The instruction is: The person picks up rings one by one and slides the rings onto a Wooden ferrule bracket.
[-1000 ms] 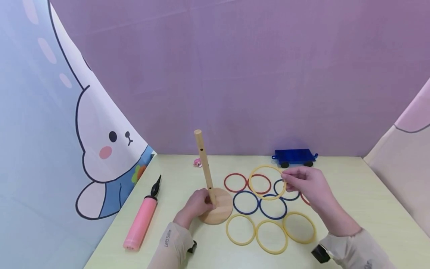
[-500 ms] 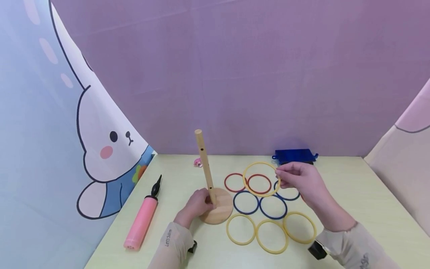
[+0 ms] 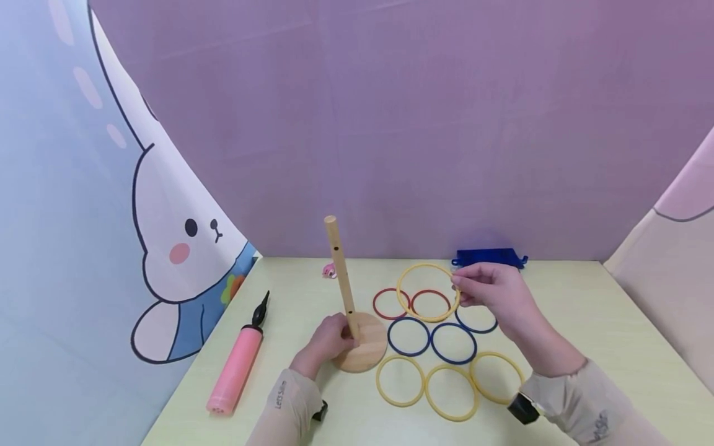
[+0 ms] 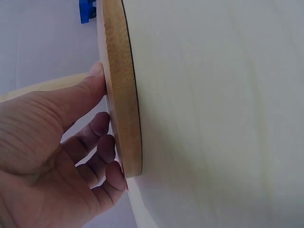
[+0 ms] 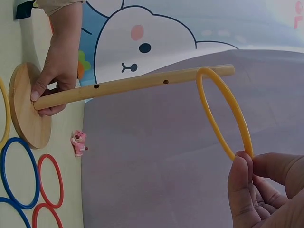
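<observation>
A wooden post (image 3: 341,269) rises from a round wooden base (image 3: 372,353) in the head view. My left hand (image 3: 329,337) holds the foot of the post, its thumb (image 4: 90,85) and fingertips right at the base. Thumb and fingers of my right hand (image 3: 499,300) pinch a yellow ring (image 3: 428,264), raised above the table to the right of the post. In the right wrist view this ring overlaps the post near its top. Below lie red rings (image 3: 374,303), blue rings (image 3: 388,337) and yellow rings (image 3: 377,379), several in all.
A pink hand pump (image 3: 237,371) with a black nozzle lies at the left. Behind the post sits a small pink figurine (image 3: 328,271). At the table's back edge stands a blue toy wagon (image 3: 485,256), partly covered by my right hand.
My right hand has carried the yellow ring left and slightly upward, closer to the post. The left hand keeps its place at the foot of the post.
</observation>
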Available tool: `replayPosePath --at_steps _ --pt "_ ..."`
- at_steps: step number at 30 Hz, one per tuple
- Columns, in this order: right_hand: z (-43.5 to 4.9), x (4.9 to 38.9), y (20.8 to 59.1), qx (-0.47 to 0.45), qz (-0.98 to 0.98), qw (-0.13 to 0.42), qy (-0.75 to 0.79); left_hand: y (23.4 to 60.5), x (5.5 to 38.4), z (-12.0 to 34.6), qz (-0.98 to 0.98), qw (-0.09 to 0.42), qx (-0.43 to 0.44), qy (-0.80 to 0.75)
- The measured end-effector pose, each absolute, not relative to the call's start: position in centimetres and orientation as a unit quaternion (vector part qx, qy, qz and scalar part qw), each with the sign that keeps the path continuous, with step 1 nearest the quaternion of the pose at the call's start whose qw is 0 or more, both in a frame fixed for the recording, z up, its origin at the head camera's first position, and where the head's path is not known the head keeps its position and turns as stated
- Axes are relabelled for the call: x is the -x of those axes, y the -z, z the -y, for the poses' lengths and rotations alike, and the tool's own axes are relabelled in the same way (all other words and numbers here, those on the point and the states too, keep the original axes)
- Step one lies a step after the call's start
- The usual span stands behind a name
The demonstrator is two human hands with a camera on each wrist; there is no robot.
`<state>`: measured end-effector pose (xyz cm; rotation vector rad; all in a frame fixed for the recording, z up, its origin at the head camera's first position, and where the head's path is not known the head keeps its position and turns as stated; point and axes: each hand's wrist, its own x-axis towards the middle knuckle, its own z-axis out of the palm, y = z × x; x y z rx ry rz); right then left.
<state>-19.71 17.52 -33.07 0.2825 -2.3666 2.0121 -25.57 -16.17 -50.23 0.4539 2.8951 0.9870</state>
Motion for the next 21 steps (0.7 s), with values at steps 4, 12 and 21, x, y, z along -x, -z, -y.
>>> replayPosePath --at_steps 4,12,21 --pt "-17.4 19.7 32.8 -0.087 0.763 0.015 -0.640 50.3 25.6 16.1 -0.937 0.021 -0.147 -0.318" --pt "-16.9 19.8 32.1 -0.085 0.764 0.010 -0.639 50.2 25.4 16.2 -0.937 0.017 -0.146 -0.316" --pt "-16.4 19.8 31.1 -0.087 0.765 -0.001 -0.638 50.0 25.4 16.1 -0.938 0.020 -0.142 -0.317"
